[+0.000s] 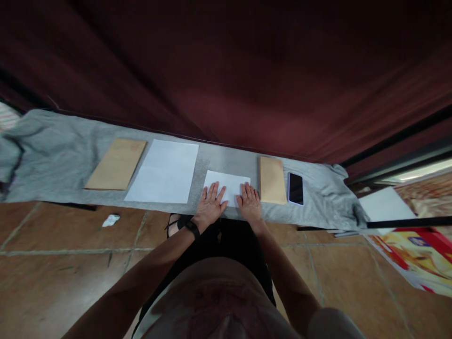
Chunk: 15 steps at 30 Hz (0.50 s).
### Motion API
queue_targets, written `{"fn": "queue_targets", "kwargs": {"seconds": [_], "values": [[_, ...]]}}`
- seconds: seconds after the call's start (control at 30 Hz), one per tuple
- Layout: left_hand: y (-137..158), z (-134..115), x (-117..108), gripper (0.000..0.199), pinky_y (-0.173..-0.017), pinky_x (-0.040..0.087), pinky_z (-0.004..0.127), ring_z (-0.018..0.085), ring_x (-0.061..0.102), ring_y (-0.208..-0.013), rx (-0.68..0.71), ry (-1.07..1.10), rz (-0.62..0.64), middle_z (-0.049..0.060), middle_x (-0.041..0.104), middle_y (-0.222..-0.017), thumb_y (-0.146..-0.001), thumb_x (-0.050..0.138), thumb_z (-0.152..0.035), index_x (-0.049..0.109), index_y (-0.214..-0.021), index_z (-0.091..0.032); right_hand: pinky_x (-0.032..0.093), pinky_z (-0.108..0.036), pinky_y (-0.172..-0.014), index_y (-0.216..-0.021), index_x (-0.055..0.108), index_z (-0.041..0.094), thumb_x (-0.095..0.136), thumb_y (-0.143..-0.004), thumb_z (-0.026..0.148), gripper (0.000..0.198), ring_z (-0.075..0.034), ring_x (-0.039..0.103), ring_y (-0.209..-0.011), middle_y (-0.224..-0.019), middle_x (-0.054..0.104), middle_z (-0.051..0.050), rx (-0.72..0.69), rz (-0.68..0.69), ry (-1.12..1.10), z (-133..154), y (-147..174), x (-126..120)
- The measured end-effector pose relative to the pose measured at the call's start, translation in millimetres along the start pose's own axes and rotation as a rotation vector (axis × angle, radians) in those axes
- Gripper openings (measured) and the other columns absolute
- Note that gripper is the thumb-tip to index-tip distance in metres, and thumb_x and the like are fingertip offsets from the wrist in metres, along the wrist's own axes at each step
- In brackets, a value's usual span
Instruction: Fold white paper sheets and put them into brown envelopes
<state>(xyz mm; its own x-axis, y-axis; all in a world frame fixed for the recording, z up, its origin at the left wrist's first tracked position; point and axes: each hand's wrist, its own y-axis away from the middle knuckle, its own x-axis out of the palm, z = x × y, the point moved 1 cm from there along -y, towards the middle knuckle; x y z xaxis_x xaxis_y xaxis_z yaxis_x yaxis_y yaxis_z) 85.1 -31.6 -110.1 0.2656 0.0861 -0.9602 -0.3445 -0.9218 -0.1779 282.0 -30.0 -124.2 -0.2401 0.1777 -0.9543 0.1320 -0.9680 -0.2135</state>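
A small white sheet of paper [229,181], perhaps folded, lies in front of me on the grey cloth. My left hand [210,205] rests flat on its left part, fingers spread. On its right part my right hand [250,203] lies flat too, fingers stretched out. Neither hand grips anything. To the left is a larger white sheet [165,172], with a brown envelope [116,165] beyond it. Close beside my right hand lies a second, narrower brown envelope [272,180], and past that a phone [295,189] with a dark screen.
Grey cloth [56,155] covers the long narrow surface. A dark red curtain [226,84] hangs right behind it. At right, a colourful box [420,256] and a white board [386,205] sit low down. A white scrap [111,220] lies on the tiled floor [88,268].
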Motion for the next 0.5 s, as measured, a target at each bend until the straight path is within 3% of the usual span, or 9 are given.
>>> {"fn": "queue_targets", "kwargs": {"seconds": [0.5], "values": [[-2.4, 3.1, -2.9, 0.059, -0.122, 0.026, 0.059, 0.035, 0.032, -0.152, 0.012, -0.004, -0.021, 0.02, 0.035, -0.163, -0.1, 0.043, -0.041, 0.045, -0.153, -0.015, 0.03, -0.049, -0.121, -0.157, 0.039, 0.015, 0.04, -0.106, 0.039, 0.056, -0.029, 0.038, -0.149, -0.162, 0.039, -0.015, 0.023, -0.002, -0.016, 4.2, -2.2, -8.1]]}}
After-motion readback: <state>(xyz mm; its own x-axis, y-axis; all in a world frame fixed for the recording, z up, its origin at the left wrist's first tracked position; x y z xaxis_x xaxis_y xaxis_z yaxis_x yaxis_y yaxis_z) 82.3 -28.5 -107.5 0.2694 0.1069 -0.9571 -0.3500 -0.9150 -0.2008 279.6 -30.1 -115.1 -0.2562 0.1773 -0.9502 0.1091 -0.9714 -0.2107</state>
